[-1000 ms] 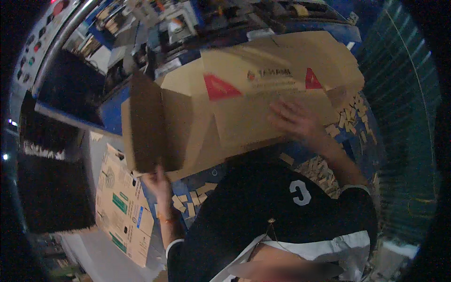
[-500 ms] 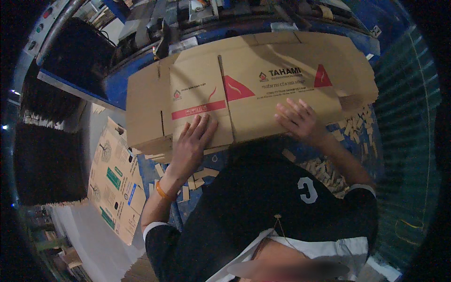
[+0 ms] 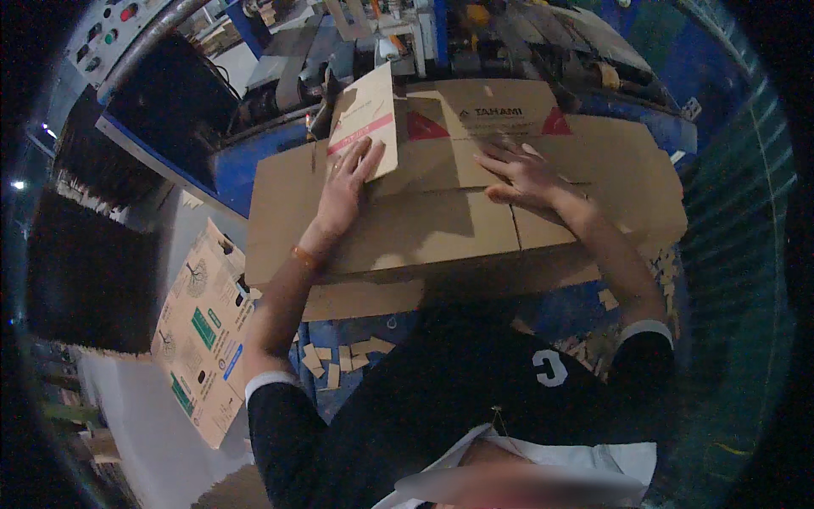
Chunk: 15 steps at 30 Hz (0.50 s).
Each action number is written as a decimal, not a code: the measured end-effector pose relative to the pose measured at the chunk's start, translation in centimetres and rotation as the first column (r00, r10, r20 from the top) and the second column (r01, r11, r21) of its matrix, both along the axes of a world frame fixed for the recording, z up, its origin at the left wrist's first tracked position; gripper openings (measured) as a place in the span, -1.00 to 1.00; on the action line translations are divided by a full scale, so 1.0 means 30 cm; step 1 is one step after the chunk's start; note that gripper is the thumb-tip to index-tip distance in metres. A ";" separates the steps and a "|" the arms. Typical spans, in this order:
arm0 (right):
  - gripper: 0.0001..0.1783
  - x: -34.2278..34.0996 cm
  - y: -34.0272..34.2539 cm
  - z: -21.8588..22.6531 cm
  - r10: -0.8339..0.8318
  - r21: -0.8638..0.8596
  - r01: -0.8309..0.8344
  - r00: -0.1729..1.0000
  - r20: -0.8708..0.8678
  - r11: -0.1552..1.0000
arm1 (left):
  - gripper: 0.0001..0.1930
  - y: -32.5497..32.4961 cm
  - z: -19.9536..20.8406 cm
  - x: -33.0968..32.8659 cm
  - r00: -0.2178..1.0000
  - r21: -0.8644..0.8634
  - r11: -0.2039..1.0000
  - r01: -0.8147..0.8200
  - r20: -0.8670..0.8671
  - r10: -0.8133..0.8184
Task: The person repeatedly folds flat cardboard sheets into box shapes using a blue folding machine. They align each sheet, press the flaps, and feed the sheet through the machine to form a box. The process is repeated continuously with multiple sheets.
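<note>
L hand [image 3: 343,191] & R hand [image 3: 524,176] lay wide, flat on 1 cardboard sheet [image 3: 462,140] w/ 2 red patches [image 3: 426,127].

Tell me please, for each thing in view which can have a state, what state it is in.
Left hand: fingers extended, on red-striped panel.
Red-striped panel: raised, slanting.
Right hand: open, fingers spread over brown cardboard.
Brown cardboard: spread out, creased.
Green-and-blue-printed cardboard: unfolded.
Cardboard scraps: loose, scattered.
Control panel: on or off, cannot tell.
</note>
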State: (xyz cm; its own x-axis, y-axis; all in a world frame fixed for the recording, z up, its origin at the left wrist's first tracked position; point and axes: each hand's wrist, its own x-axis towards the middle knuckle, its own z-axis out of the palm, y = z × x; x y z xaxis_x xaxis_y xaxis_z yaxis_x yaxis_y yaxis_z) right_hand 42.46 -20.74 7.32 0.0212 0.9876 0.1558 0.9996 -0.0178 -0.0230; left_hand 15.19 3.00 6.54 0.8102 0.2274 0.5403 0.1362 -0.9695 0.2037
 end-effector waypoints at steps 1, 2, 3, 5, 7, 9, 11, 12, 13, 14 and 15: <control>-0.19 0.025 0.047 -0.003 -0.026 -0.042 0.022 0.994 -0.111 0.999 | -0.41 0.034 0.000 0.034 1.000 -0.063 0.998 0.005 0.023 -0.004; -0.19 0.056 0.096 -0.001 -0.084 -0.116 0.063 0.979 -0.187 0.991 | -0.41 0.060 0.006 0.071 0.998 0.004 1.000 -0.016 0.054 0.016; -0.20 0.087 0.157 0.003 -0.083 -0.134 0.047 0.955 -0.283 0.990 | -0.40 0.078 0.020 0.110 0.997 0.048 0.997 -0.054 0.059 0.051; -0.20 0.127 0.258 -0.003 -0.143 -0.125 0.097 0.885 -0.444 0.987 | -0.31 0.071 0.053 0.178 0.958 0.168 0.944 -0.283 -0.004 0.288; -0.20 0.124 0.333 -0.011 -0.252 -0.085 0.250 0.777 -0.577 0.964 | -0.26 0.006 0.077 0.218 0.950 0.103 0.958 -0.267 0.195 0.243; -0.20 0.099 0.332 0.001 -0.303 0.039 0.332 0.898 -0.320 0.942 | -0.16 -0.066 0.099 0.189 0.930 0.068 0.972 -0.224 0.313 0.192; -0.20 0.069 0.235 0.019 -0.307 0.128 0.346 0.917 -0.253 0.930 | -0.19 -0.126 0.096 0.072 0.874 -0.117 0.966 -0.229 0.413 0.257; -0.21 0.070 0.152 0.037 -0.237 0.167 0.306 0.911 -0.337 0.937 | -0.19 -0.160 0.074 -0.017 0.785 -0.092 0.942 -0.321 0.531 0.320; -0.22 0.092 0.047 0.050 -0.187 0.135 0.282 0.858 -0.478 0.950 | -0.19 -0.189 0.046 -0.115 0.673 -0.188 0.867 -0.462 0.562 0.481; -0.37 0.110 -0.091 0.037 -0.274 0.217 0.391 0.862 -0.426 0.894 | -0.23 -0.205 0.010 -0.201 0.511 -0.281 0.805 -0.523 0.653 0.560; -0.50 0.136 -0.253 0.012 -0.297 0.315 0.492 0.812 -0.503 0.812 | -0.22 -0.218 -0.029 -0.289 0.284 -0.599 0.598 -0.533 0.539 0.793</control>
